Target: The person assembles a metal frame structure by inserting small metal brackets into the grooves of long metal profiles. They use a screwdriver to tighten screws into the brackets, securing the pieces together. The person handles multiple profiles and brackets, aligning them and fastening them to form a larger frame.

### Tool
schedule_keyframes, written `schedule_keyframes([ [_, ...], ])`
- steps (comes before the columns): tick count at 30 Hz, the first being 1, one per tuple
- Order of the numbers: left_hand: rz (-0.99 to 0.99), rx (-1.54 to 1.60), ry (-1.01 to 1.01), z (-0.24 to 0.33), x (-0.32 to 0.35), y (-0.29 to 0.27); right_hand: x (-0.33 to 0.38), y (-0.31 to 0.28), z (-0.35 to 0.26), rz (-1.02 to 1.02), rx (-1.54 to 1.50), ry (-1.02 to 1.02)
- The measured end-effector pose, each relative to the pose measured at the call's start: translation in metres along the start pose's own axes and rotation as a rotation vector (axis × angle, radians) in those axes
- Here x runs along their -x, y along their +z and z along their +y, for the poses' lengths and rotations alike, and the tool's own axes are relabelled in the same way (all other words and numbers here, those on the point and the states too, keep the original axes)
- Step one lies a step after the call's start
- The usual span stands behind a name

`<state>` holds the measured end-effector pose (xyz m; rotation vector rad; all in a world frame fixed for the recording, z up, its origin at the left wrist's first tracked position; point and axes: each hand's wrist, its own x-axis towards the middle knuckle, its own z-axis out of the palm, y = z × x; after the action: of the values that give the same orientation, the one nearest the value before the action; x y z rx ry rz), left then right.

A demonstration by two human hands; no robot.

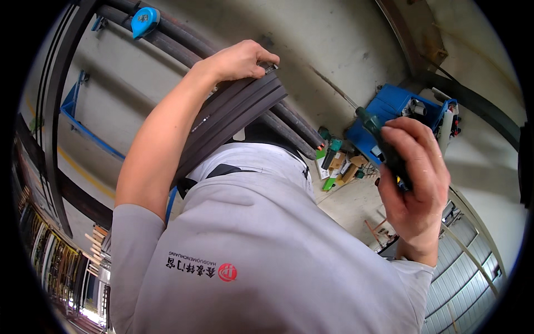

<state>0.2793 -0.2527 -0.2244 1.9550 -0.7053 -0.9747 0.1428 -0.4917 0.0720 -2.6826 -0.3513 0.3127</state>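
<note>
Dark grooved profile [236,112] lies across dark round bars [290,126], before the person's waist. Left hand [238,60] is at the profile's far end, thumb and forefinger bent nearly together at a small metal piece [271,69]; a firm hold cannot be confirmed. Right hand [418,167], right of the profile and clear of it, has fingers wrapped around a screwdriver's [370,119] dark green handle, shaft directed past the profile's far end.

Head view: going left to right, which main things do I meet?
Dark frame bar → blue teardrop-shaped item → left hand at the end of the dark strips → teal tool → right hand gripping a green-handled screwdriver.
</note>
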Motion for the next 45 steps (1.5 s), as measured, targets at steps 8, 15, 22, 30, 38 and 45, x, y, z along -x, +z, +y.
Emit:
schedule_keyframes([
  [8,0.002,0.073,0.023,-0.008,-0.001,0.002,-0.021,0.024,-0.002,0.141,-0.032,-0.076],
  [15,0.018,0.067,0.048,-0.008,0.000,0.003,-0.040,0.042,0.005,0.143,-0.013,-0.135],
  [22,0.046,0.049,0.031,-0.014,-0.001,0.008,-0.047,0.047,0.004,0.123,-0.007,-0.129],
  [30,0.065,0.054,0.014,-0.012,0.000,0.010,-0.052,0.041,0.001,0.027,0.071,-0.038],
  [38,0.035,0.070,0.016,-0.014,-0.001,0.007,-0.056,0.040,-0.002,0.026,0.086,-0.012],
  [45,0.043,0.074,0.006,-0.011,0.002,0.005,-0.061,0.039,-0.009,0.006,0.119,-0.102],
])
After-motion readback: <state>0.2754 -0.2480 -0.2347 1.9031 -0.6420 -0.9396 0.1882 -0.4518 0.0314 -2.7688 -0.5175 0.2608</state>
